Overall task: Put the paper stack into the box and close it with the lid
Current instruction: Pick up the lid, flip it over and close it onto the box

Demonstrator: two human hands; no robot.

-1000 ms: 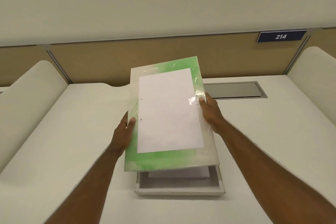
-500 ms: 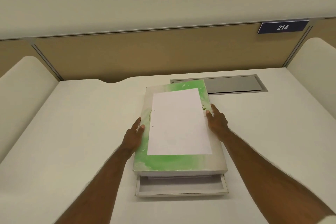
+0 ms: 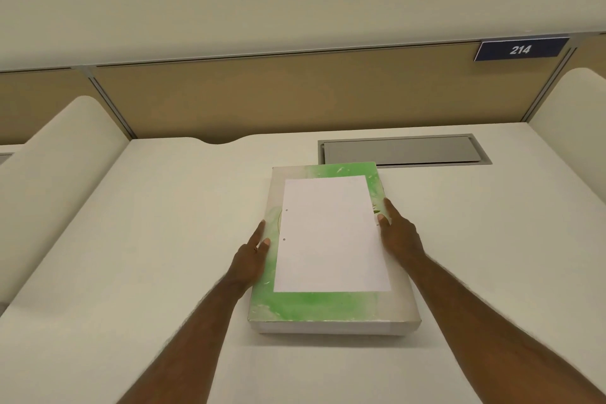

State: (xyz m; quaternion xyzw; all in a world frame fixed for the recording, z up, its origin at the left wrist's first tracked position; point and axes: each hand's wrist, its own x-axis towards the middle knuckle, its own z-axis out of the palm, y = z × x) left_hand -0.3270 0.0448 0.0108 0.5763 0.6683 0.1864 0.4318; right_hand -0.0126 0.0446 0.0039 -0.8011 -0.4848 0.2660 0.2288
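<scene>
Now, seen from the head camera, the lid (image 3: 331, 249) has dropped from its tilted hover to sit flat over the box, hiding the open tray and paper stack seen a moment ago. Left hand (image 3: 251, 259) and right hand (image 3: 398, 236) fingers (image 3: 387, 211) press its long sides, grasping it between them on the worktop (image 3: 147, 239). Closing looks nearly complete; only letting go seems left.

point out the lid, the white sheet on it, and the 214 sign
lid (image 3: 314, 308): head view, on the green band near its front edge.
white sheet (image 3: 331, 236): head view, middle of the page.
214 sign (image 3: 520, 49): head view, on the digits, upper right on the partition.
</scene>
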